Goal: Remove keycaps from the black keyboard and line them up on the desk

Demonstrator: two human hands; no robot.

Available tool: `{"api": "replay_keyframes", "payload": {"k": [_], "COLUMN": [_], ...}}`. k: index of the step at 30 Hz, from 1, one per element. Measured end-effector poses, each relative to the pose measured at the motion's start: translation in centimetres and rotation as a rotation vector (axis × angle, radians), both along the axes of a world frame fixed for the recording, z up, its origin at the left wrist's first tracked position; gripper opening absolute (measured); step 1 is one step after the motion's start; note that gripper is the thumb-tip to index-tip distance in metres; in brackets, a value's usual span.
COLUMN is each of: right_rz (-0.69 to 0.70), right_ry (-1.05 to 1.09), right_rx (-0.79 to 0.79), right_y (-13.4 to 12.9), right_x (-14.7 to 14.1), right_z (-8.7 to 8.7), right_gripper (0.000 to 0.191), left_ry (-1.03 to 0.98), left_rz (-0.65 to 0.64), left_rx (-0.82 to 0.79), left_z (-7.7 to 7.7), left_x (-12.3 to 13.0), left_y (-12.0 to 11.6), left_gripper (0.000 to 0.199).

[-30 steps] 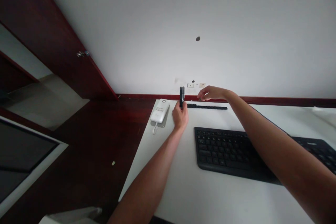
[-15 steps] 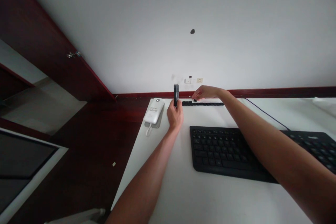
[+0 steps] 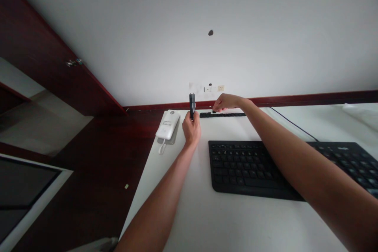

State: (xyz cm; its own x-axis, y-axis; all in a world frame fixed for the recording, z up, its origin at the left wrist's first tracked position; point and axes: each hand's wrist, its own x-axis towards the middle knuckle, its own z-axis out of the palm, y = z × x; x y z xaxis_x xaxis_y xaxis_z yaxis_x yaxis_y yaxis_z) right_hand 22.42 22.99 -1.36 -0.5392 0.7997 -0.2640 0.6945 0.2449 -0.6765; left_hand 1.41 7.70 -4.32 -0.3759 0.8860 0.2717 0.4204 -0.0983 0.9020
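While left hand (image 3: 191, 127) grips black tool (image 3: 192, 104), long axis pointing away, right hand (image 3: 226, 102) pinches black piece (image 3: 214, 112)

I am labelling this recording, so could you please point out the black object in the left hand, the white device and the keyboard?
Black object (image 3: 192, 104): head view, on its exposed upper part.
White device (image 3: 167, 125): head view, on its printed face.
Keyboard (image 3: 243, 165): head view, on keys in its left part.

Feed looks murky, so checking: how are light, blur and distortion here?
Head view: dim, wall darkening toward the upper right; door slanted, probably by lens stretch; keyboard lettering mostly soft; black device in the left hand clearly outlined; black piece at the right hand too small to make out.
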Motion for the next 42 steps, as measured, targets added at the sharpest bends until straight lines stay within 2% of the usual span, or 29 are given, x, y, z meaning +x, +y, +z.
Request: {"api": "replay_keyframes", "payload": {"k": [17, 35, 39, 42], "right_rz": [0.027, 0.068, 0.022, -0.034], "right_ry": [0.035, 0.047, 0.064, 0.093], "right_rx": [-0.033, -0.045, 0.029, 0.153], "right_y": [-0.3, -0.2, -0.3, -1.4], "right_x": [-0.4, -0.1, 0.0, -0.1], "right_z": [0.1, -0.3, 0.8, 3.1], "right_gripper": [0.022, 0.026, 0.031, 0.028], "left_ry": [-0.001, 0.003, 0.031, 0.040], "left_rz": [-0.013, -0.004, -0.011, -0.007], "left_rx": [0.017, 0.010, 0.015, 0.014], "left_z": [0.0, 0.1, 0.1, 0.1], "left_x": [0.0, 0.0, 0.0, 0.0], "left_y": [-0.1, -0.1, -0.2, -0.2], "left_gripper": [0.030, 0.030, 0.030, 0.032]}}
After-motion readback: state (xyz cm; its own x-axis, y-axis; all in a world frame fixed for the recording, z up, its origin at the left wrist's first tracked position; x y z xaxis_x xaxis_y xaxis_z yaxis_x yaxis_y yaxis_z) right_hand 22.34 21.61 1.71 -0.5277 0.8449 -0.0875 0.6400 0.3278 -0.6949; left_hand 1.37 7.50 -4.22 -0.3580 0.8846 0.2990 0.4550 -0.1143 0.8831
